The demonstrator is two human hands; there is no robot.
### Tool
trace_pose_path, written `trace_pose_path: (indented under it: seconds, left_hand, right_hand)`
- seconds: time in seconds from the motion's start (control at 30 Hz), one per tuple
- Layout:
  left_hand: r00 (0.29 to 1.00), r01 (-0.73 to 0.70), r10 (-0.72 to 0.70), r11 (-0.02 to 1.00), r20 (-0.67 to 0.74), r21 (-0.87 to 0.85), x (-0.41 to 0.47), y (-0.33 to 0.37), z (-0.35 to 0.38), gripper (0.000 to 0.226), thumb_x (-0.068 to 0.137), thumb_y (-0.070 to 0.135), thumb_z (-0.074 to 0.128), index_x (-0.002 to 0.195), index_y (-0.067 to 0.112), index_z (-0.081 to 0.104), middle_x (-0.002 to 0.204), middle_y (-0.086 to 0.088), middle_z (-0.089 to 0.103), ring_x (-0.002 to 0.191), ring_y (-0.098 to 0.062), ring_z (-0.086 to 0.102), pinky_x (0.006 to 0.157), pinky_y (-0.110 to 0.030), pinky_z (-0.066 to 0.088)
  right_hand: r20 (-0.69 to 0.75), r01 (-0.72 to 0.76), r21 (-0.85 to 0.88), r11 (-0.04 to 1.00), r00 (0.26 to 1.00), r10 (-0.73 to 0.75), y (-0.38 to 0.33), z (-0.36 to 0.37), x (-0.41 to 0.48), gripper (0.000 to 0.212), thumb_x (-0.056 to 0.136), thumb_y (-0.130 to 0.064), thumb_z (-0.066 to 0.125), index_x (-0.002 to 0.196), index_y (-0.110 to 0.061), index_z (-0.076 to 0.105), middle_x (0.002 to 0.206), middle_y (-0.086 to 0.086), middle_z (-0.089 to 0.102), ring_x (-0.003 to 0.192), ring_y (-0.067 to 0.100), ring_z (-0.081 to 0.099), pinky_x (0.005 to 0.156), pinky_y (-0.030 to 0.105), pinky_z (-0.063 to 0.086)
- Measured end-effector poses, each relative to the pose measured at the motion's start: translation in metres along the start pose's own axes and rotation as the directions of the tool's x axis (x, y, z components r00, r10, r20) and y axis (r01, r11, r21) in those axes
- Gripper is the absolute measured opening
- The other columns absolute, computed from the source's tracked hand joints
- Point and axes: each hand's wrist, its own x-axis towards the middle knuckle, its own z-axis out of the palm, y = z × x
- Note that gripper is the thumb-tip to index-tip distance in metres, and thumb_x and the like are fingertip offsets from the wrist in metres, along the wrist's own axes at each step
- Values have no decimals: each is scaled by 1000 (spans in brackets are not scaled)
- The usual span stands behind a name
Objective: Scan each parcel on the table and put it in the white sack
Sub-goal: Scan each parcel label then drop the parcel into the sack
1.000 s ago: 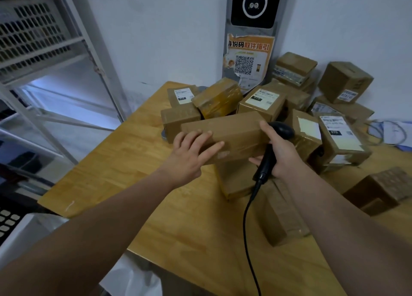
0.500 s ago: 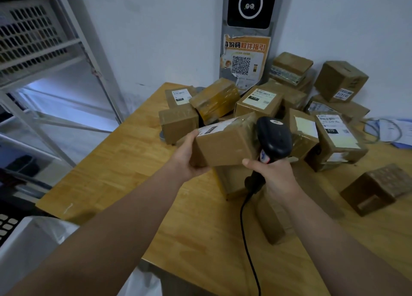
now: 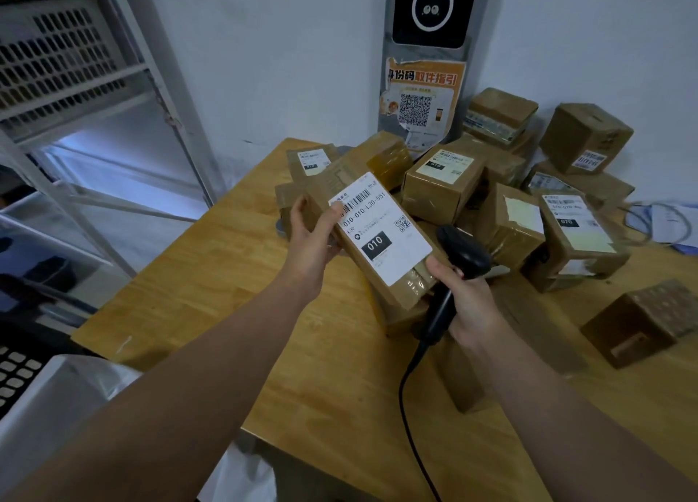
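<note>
taped cardboard parcel (image 3: 393, 286) aloft over wooden table (image 3: 211, 294), label (image 3: 381, 229) up | left hand (image 3: 309, 233) grips its far end, thumb on label | right hand (image 3: 468, 297) clasps barcode scanner (image 3: 464, 256) | likely light, stiff, tape-slick; hold by edges

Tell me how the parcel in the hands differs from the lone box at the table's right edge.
The held parcel is up off the table, gripped by the left hand; the lone box rests on it. The held parcel is long and slim; the lone box is stubbier. The held parcel shows a white label reading 010; the lone box shows none. Both are brown taped cardboard.
</note>
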Motion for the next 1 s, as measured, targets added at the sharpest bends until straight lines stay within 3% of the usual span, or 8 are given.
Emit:
trace_pose_path:
  seconds: [0.2, 0.3, 0.4, 0.5, 0.6, 0.8, 0.9, 1.0]
  left_hand:
    - [999, 37, -37, 991, -1, 130, 5, 8, -6, 53, 89, 42, 63, 135, 32, 38, 108, -5, 67, 92, -21, 67, 76, -39, 58]
    - [1000, -16, 20, 973, -15, 230, 8, 15, -9, 52, 87, 36, 67, 133, 32, 44, 114, -6, 64, 87, -18, 66, 74, -38, 59]
    - [996, -52, 71, 955, -54, 292, 10, 18, -16, 46, 89, 30, 68, 130, 31, 47, 111, -5, 62, 85, -13, 65, 64, -27, 56]
    - [996, -63, 80, 946, -42, 319, 10, 15, -24, 40, 88, 27, 69, 122, 33, 48, 115, -8, 62, 97, -19, 65, 64, -23, 55]
    - [996, -58, 74, 949, -42, 309, 10, 11, -30, 38, 88, 25, 70, 119, 33, 49, 116, -11, 63, 100, -22, 66, 68, -25, 57]
    - [994, -87, 105, 952, -44, 294, 13, 13, -36, 34, 89, 23, 68, 116, 33, 50, 115, -14, 64, 99, -23, 65, 70, -26, 57]
    - [992, -103, 119, 951, -39, 291, 14, 16, -37, 39, 89, 23, 68, 123, 28, 50, 112, -9, 65, 102, -23, 65, 65, -20, 56]
    - [991, -111, 127, 954, -41, 280, 16, 17, -38, 44, 89, 23, 68, 128, 25, 49, 113, -8, 65, 103, -21, 65, 64, -18, 55]
  right_hand:
    - [16, -66, 31, 997, 998, 66, 3, -8, -2, 42, 71, -20, 72, 112, -12, 66, 101, 5, 75, 95, 18, 72, 75, 30, 57]
    - [-99, -83, -143, 986, 993, 70, 4, -6, 2, 43, 79, -19, 75, 119, -15, 62, 108, 5, 73, 102, 22, 68, 83, 36, 55]
    - [-215, -55, -374, 926, 976, -29, -5, 3, 2, 38, 79, -20, 79, 112, -18, 60, 93, 5, 67, 84, 20, 65, 65, 30, 54]
    - [-1, 74, -518, 852, 996, -87, -18, 19, -12, 19, 81, -16, 77, 85, -2, 66, 66, 12, 60, 53, 20, 56, 53, 31, 49]
    - [119, 179, -573, 799, 984, -135, -25, 34, -25, 30, 83, -19, 75, 79, 10, 67, 62, 18, 62, 48, 19, 56, 50, 29, 50]
    - [176, 59, -641, 766, 982, 72, -30, 47, -28, 11, 86, -17, 71, 85, -7, 68, 71, 8, 68, 62, 16, 62, 59, 25, 51]
    - [135, 90, -632, 770, 991, -5, -27, 52, -29, 28, 85, -19, 72, 63, -8, 59, 54, 5, 54, 48, 15, 48, 48, 21, 44]
    - [120, 123, -628, 768, 991, -61, -28, 57, -32, 27, 83, -21, 75, 62, -12, 61, 49, 1, 53, 43, 13, 45, 45, 21, 42]
